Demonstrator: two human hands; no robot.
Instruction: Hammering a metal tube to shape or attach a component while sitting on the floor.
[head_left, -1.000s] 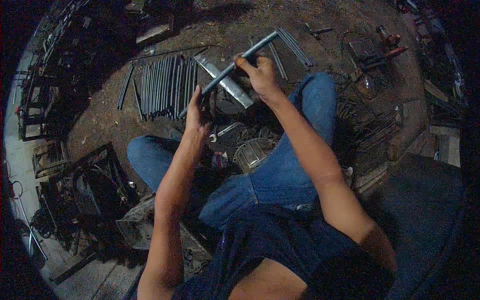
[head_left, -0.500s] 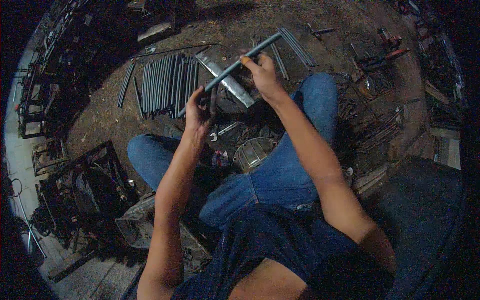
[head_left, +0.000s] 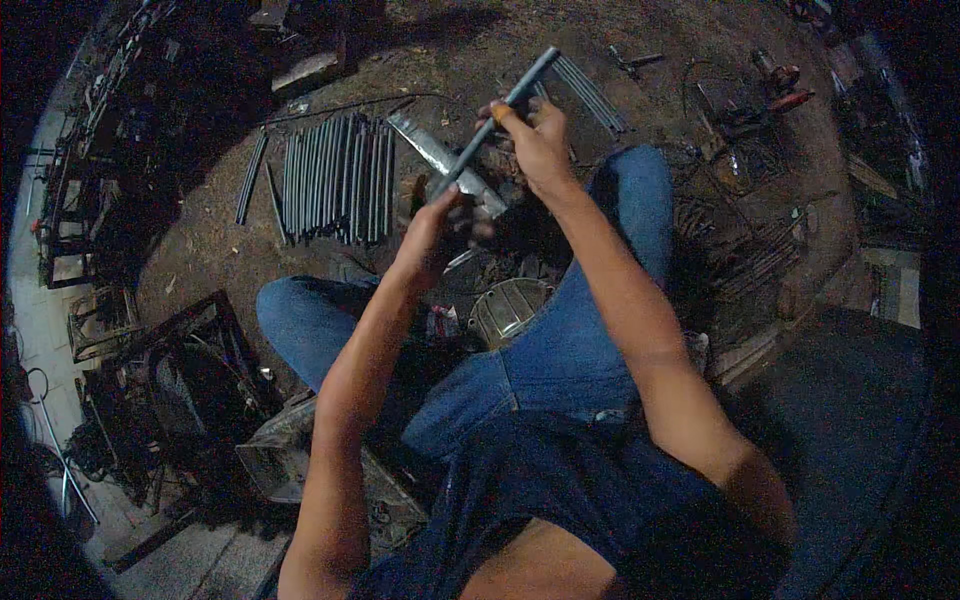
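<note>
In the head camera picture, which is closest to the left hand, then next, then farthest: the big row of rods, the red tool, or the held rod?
From the left hand:
1. Held rod: nearest, its lower end at that hand.
2. Big row of rods: on the ground to the left.
3. Red tool: farthest, over on the right.

two hands, one hand-held rod, over twelve floor rods, one silvery bar

Matt grey metal rod, glossy silvery strip, rough floor, denim jeans
</note>
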